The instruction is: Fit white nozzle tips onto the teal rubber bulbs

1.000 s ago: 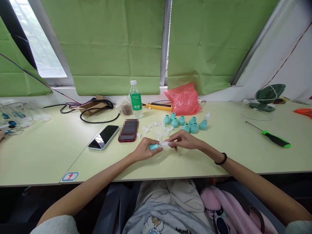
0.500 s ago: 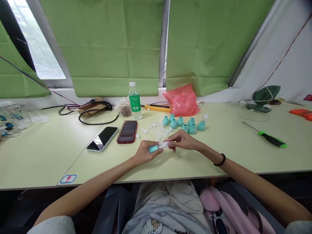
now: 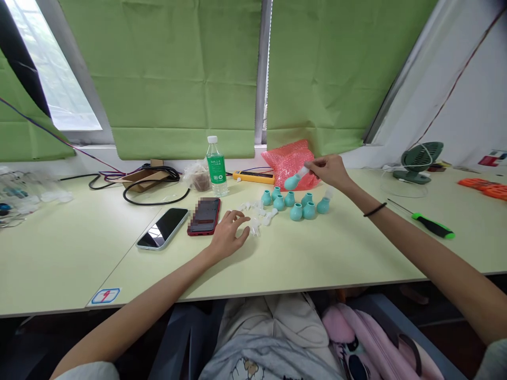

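Note:
Between the fingertips of my right hand (image 3: 329, 170) is the clear nozzle of a teal bulb syringe (image 3: 292, 182), its bulb hanging down to the left in front of the red bubble wrap. My left hand (image 3: 229, 235) hovers low over the table with fingers apart and holds nothing. Close to its fingertips lies a pile of small translucent plastic nozzles (image 3: 255, 226). Several teal rubber bulbs (image 3: 296, 211) stand open-mouthed to the right of the pile. The rightmost is another bulb syringe (image 3: 323, 205), with a clear nozzle fitted.
Two phones (image 3: 163, 228) lie left of my left hand. Behind are a water bottle (image 3: 217, 168), a yellow tool (image 3: 253, 177), red bubble wrap (image 3: 277, 158) and a coiled black cable (image 3: 168, 171). At right are a screwdriver (image 3: 432, 226) and a small green fan (image 3: 418, 162).
My hands, together at the bulb syringe before, are now apart. My right hand has carried it up and right, above the bulbs. My left hand has let go and moved left, fingers spreading.

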`<state>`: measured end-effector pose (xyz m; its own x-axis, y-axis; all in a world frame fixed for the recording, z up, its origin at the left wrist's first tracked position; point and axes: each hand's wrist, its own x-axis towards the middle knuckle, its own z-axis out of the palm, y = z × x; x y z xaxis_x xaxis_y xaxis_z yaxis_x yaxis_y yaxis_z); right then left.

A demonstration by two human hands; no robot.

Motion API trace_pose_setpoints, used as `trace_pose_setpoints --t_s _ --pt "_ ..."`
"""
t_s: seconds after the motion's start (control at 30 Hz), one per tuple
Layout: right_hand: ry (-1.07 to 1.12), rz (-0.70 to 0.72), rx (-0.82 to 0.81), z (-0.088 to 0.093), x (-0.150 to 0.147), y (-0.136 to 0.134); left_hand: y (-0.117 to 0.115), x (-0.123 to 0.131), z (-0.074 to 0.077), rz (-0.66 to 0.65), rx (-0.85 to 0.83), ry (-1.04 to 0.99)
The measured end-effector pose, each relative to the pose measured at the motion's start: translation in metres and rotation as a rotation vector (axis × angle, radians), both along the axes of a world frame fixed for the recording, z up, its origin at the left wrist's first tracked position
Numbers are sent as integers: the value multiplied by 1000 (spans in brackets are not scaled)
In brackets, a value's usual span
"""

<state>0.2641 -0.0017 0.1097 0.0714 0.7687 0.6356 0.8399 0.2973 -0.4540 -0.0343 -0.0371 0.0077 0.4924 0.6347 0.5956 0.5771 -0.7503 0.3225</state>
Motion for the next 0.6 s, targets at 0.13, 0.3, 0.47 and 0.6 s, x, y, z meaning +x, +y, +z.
trace_pose_setpoints --t_s 0.13,0.3,0.47,0.6 --pt "-284 -174 -86 -5 22 43 4 1 -4 142 81 247" --pt "-300 -261 -200 -4 31 78 2 0 -3 181 53 300" --pt "-297 -288 -234 2 37 87 2 -2 -2 184 24 332" --pt "-314 -346 -253 -1 43 86 5 -2 -5 182 -7 396"
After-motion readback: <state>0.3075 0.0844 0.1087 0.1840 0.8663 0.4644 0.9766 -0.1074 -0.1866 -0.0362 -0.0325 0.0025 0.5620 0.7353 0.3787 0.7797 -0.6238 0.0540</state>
